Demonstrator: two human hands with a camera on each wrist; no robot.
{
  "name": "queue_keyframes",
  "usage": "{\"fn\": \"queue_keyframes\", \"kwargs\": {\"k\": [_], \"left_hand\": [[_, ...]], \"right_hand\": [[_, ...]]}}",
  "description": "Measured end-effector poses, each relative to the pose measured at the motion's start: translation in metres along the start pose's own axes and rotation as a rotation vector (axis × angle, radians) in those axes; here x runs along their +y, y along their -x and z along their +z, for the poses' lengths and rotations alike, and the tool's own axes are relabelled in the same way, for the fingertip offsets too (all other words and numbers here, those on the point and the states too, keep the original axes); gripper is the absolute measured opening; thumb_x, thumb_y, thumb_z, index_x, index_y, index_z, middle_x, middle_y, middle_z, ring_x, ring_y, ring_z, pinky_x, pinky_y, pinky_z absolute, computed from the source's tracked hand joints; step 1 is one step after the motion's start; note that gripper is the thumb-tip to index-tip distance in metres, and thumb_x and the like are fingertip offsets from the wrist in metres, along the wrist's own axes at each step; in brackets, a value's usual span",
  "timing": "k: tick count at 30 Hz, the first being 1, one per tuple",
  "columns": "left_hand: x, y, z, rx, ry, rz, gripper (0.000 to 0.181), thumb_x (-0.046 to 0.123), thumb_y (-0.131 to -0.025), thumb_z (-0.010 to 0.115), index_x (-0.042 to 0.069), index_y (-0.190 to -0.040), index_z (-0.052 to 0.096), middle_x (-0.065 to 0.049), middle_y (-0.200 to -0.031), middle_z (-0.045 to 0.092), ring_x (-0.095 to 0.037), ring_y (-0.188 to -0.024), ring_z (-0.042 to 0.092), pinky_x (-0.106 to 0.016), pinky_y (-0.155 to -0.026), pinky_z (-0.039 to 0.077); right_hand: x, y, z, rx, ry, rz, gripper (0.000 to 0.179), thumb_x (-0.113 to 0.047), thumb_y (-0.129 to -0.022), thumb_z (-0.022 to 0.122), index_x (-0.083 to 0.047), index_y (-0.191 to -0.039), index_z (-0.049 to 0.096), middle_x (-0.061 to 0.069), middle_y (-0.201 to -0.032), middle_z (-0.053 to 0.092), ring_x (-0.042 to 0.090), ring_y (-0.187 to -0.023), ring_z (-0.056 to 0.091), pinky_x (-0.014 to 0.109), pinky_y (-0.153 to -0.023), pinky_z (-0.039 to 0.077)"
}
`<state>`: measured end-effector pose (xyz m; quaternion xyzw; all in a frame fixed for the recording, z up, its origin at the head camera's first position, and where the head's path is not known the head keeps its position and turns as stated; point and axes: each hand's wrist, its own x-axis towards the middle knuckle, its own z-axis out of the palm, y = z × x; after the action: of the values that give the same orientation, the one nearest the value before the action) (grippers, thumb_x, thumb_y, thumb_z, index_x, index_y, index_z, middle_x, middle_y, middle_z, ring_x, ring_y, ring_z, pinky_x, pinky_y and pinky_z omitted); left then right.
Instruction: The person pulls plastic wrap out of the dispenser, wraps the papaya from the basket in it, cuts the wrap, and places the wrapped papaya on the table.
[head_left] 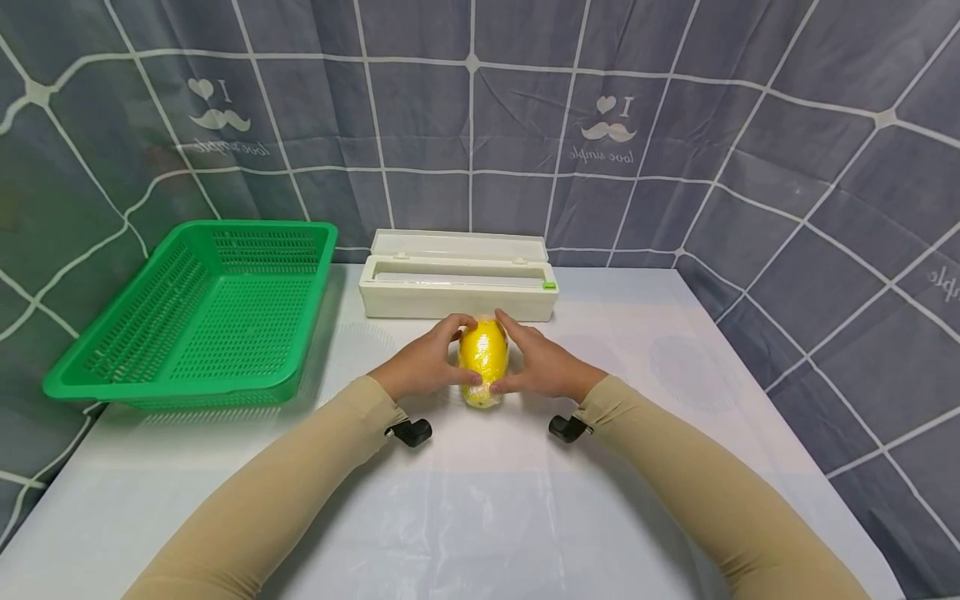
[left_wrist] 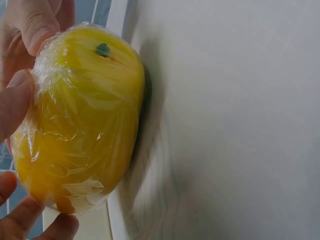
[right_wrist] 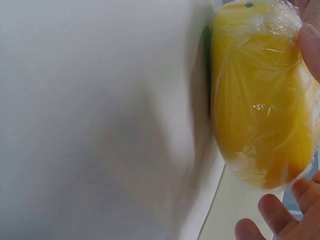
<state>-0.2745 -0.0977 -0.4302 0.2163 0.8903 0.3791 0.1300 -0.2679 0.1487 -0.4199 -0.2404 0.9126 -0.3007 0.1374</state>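
A yellow oval fruit [head_left: 483, 354], wrapped in clear cling film, is between the two hands at the middle of the table. Wrinkled film gleams over the fruit [left_wrist: 85, 120] in the left wrist view, where a small green spot shows at one end. My left hand [head_left: 431, 358] holds it from the left, thumb at the near end and fingers at the far end. From the other side my right hand [head_left: 546, 360] holds it in the same way; in the right wrist view some fingertips [right_wrist: 275, 212] stand a little off the fruit [right_wrist: 262, 100].
Behind the hands stands a white cling film box [head_left: 457, 302] with its lid [head_left: 459, 243] raised and a green slider [head_left: 549, 285] at its right end. A green plastic basket [head_left: 300, 367] stands at the left of the white table [head_left: 480, 517]. Grey checked curtains [head_left: 517, 117] enclose the back and sides.
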Motion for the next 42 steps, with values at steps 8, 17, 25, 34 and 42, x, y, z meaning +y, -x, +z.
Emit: {"fn": "queue_keyframes", "kwargs": {"k": [8, 17, 25, 34, 42], "left_hand": [[0.004, 0.002, -0.001, 0.001, -0.011, -0.006, 0.096, 0.038, -0.086, 0.088, 0.027, -0.160, 0.029, 0.001, -0.169, 0.036, -0.031, -0.155, 0.041, -0.061, -0.124, 0.035], [0.006, 0.004, -0.005, -0.033, -0.092, 0.039, 0.103, 0.041, -0.088, 0.085, 0.024, -0.169, 0.022, -0.005, -0.172, 0.027, -0.034, -0.149, 0.047, -0.059, -0.122, 0.039], [0.006, 0.004, -0.008, -0.046, -0.098, 0.034, 0.097, 0.037, -0.088, 0.085, 0.023, -0.166, 0.029, -0.005, -0.169, 0.027, -0.030, -0.144, 0.049, -0.057, -0.119, 0.043], [0.002, 0.005, -0.004, -0.033, 0.002, 0.011, 0.108, 0.033, -0.084, 0.090, 0.022, -0.165, 0.021, -0.007, -0.168, 0.027, -0.035, -0.149, 0.048, -0.055, -0.120, 0.043], [-0.003, 0.006, -0.005, -0.098, 0.003, 0.010, 0.115, 0.036, -0.087, 0.087, 0.024, -0.171, 0.009, -0.013, -0.171, 0.021, -0.038, -0.148, 0.049, -0.054, -0.121, 0.042]], "right_hand": [[0.003, -0.001, 0.002, 0.000, -0.021, -0.014, 0.125, -0.044, -0.084, 0.089, -0.016, -0.171, 0.003, 0.009, -0.178, 0.012, 0.034, -0.164, 0.017, 0.059, -0.130, 0.023], [0.005, 0.001, 0.003, 0.020, 0.017, 0.022, 0.125, -0.051, -0.082, 0.089, -0.022, -0.171, 0.006, 0.009, -0.176, 0.019, 0.036, -0.161, 0.021, 0.065, -0.125, 0.030], [0.010, -0.003, 0.004, -0.082, -0.041, 0.022, 0.125, -0.051, -0.084, 0.086, -0.017, -0.171, 0.002, 0.015, -0.176, 0.019, 0.036, -0.163, 0.020, 0.061, -0.130, 0.021], [0.003, 0.000, 0.005, -0.039, -0.031, 0.012, 0.122, -0.048, -0.082, 0.090, -0.018, -0.171, 0.012, 0.011, -0.172, 0.033, 0.037, -0.156, 0.033, 0.062, -0.126, 0.029], [-0.010, 0.004, 0.000, -0.014, 0.014, 0.056, 0.121, -0.045, -0.084, 0.088, -0.015, -0.171, 0.010, 0.009, -0.174, 0.027, 0.036, -0.158, 0.026, 0.063, -0.125, 0.031]]}}
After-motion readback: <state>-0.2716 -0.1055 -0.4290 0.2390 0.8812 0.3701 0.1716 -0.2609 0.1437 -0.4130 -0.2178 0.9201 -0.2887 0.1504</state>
